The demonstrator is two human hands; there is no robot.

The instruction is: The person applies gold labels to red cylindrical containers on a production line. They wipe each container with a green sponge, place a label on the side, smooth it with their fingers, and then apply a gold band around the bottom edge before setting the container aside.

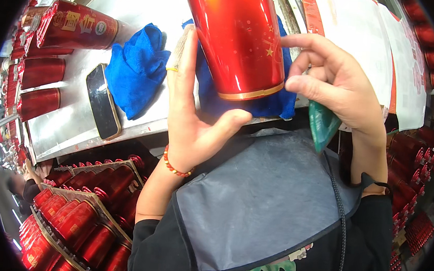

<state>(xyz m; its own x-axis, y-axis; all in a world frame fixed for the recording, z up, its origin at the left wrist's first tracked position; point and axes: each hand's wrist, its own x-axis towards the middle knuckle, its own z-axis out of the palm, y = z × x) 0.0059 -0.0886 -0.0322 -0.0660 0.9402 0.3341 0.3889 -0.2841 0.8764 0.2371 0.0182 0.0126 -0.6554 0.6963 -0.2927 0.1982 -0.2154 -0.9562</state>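
Note:
A large, shiny red canister [240, 40] with a gold band and gold stars is tilted in front of me, its top cut off by the upper edge. My left hand [193, 118] lies along its left side, fingers long against it and thumb spread below the gold band. A pale finger cover with a yellow rim shows on one finger. On the other side, my right hand [333, 78] touches the canister with its index fingertip. Its other fingers are curled around a green pointed piece [321, 126], whose kind I cannot make out. A blue cloth [215, 92] lies beneath the canister.
A second blue cloth [138, 68] and a phone [102, 101] lie left on the metal table [64, 128]. More red canisters [83, 25] lie beyond them. Trays of red canisters [83, 222] stand lower left. White sheets [357, 39] lie right. Another person's arm [31, 174] shows far left.

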